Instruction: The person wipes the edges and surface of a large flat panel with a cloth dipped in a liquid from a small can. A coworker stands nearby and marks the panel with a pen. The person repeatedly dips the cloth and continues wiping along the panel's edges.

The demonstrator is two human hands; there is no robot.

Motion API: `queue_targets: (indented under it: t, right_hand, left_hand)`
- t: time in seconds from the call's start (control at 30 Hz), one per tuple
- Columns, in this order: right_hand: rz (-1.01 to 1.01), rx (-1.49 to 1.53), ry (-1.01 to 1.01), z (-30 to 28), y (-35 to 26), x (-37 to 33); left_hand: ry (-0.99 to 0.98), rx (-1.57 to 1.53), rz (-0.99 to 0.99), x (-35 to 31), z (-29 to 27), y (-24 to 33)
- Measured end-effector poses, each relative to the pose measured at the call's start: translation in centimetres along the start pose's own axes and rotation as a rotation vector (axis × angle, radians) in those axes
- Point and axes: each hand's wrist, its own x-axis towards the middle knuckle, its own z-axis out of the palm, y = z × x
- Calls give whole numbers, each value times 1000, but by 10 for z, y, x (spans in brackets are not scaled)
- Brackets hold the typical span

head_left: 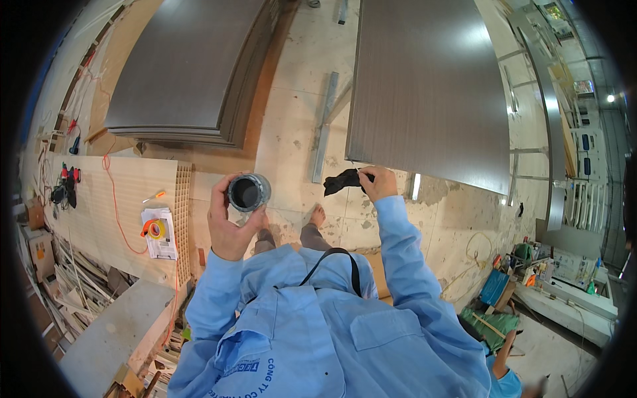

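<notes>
My left hand (229,229) is wrapped round a small open jar (264,192) with a dark grey inside and a smeared rim. Between the fingers of my right hand (379,184) a crumpled black cloth (343,181) is pinched, its loose end hanging to the left. Just beyond that hand lies the near edge of a large dark brown wood-grain panel (428,99), raised above the floor on a metal frame. Jar and cloth are held apart in front of me, above my bare feet.
A stack of dark panels (182,66) stands at the far left. Nearer, a pale ribbed board (99,205) carries papers with a roll of yellow tape (156,229), a screwdriver (154,197) and an orange cord. Metal bars (325,129) lie between the panels. Another person (507,371) is at the lower right.
</notes>
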Motion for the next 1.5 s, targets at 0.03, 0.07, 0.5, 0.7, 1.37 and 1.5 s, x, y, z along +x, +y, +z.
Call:
queue_targets:
  t: [0.03, 0.07, 0.5, 0.7, 1.37, 1.5]
  right_hand:
    - [-35, -11, -6, 0, 1, 0]
    - [8, -11, -15, 0, 2, 0]
    - [50, 128, -2, 0, -5, -9]
    - [-30, 215, 291, 9, -24, 16]
    - [-11, 188, 339, 30, -21, 8]
    - [-144, 82, 341, 35, -20, 27]
  left_hand:
    - [1, 0, 5, -1, 0, 0]
    - [7, 0, 10, -1, 0, 0]
    - [3, -5, 12, -5, 2, 2]
    - [-7, -11, 12, -5, 6, 3]
    - [39, -48, 11, -13, -6, 1]
    - [7, -8, 2, -13, -6, 1]
